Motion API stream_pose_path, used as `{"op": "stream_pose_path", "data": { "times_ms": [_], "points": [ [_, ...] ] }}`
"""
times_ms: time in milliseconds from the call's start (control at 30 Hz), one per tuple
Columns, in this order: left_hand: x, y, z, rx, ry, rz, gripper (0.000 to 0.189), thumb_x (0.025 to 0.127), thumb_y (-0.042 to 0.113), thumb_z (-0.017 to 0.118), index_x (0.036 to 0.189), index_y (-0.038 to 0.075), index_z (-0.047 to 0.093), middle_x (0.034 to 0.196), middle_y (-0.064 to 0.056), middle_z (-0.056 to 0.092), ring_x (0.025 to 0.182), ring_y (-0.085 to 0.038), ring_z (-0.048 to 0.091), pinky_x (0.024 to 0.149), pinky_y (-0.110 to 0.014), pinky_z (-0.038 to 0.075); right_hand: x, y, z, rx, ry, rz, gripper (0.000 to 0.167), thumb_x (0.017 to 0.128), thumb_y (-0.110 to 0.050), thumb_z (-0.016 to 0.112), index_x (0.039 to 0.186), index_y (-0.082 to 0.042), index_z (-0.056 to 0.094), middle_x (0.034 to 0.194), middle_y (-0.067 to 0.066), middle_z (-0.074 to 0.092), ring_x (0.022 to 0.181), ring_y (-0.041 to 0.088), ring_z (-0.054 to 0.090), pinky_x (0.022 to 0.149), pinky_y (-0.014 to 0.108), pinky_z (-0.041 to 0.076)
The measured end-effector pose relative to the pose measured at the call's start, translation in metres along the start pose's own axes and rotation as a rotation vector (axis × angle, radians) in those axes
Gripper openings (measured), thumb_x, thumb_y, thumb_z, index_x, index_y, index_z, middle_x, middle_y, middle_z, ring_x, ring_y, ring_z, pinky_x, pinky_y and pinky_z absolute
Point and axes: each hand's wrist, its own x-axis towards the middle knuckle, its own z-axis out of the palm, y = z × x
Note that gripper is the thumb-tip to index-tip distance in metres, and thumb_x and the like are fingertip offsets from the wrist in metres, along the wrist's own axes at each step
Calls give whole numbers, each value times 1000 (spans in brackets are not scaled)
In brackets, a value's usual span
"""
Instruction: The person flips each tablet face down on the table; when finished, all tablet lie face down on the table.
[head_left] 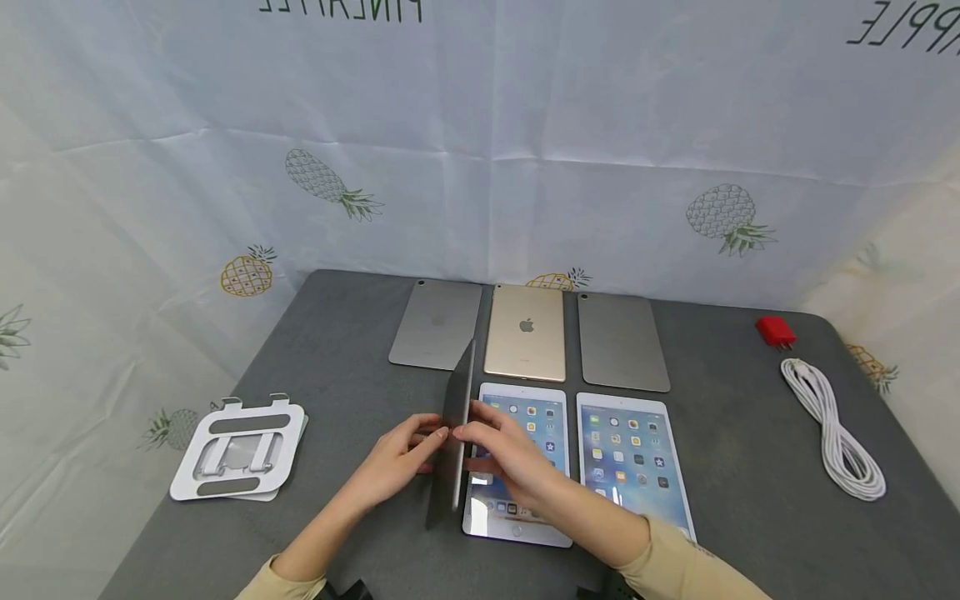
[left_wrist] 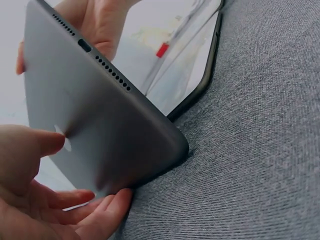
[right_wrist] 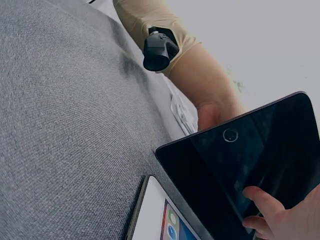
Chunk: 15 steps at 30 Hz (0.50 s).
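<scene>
A dark grey tablet (head_left: 453, 442) stands up on a long side, leaning slightly, between both hands. Its back with a logo faces my left hand (head_left: 396, 462). In the left wrist view, the left thumb (left_wrist: 50, 141) touches that back and the other fingers curl at the lower edge, close to the table. My right hand (head_left: 513, 454) grips from the dark screen side, thumb at the upper edge; its fingertips (right_wrist: 252, 195) show on the screen in the right wrist view. Right beside stands a white-framed tablet (head_left: 517, 528) lying screen up and lit.
Another lit white-framed tablet (head_left: 636, 467) lies to the right. Along the back lie a grey (head_left: 438, 325), a gold (head_left: 525, 333) and a dark grey tablet (head_left: 622, 342), backs up. A folded white stand (head_left: 285, 450) is left; a red charger (head_left: 775, 331) and coiled white cable (head_left: 832, 433) are right.
</scene>
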Motion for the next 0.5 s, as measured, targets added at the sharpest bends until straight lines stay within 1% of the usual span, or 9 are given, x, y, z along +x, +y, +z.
{"op": "stream_pose_path", "data": {
  "times_ms": [133, 233, 400, 500],
  "points": [
    [-1, 1, 1, 1, 9, -16, 50, 96, 32, 63, 134, 2, 53, 129, -14, 57, 110, -27, 60, 73, -35, 58, -3, -1, -5, 41, -19, -23, 65, 87, -14, 53, 145, 8, 34, 138, 27, 46, 114, 28, 57, 91, 47, 51],
    [-1, 0, 0, 9, 17, -13, 50, 95, 31, 64, 134, 2, 53, 129, -14, 56, 108, -26, 61, 72, -32, 58, -5, 0, -7, 57, -14, -29, 64, 86, -12, 52, 144, 9, 35, 135, 28, 48, 110, 27, 59, 90, 47, 52],
    [-1, -2, -1, 24, 41, -14, 48, 94, 28, 66, 132, 1, 54, 127, -14, 57, 104, -25, 62, 69, -30, 58, -6, 2, -9, 64, 15, -22, 59, 85, -10, 49, 140, 11, 39, 125, 25, 55, 99, 23, 62, 86, 43, 53],
    [-2, -4, -3, 31, 59, -20, 48, 94, 27, 66, 132, 1, 55, 126, -13, 58, 104, -25, 62, 69, -30, 58, -6, 4, -11, 75, 40, -15, 58, 85, -8, 47, 139, 10, 40, 125, 24, 56, 98, 21, 62, 85, 40, 54]
  ]
}}
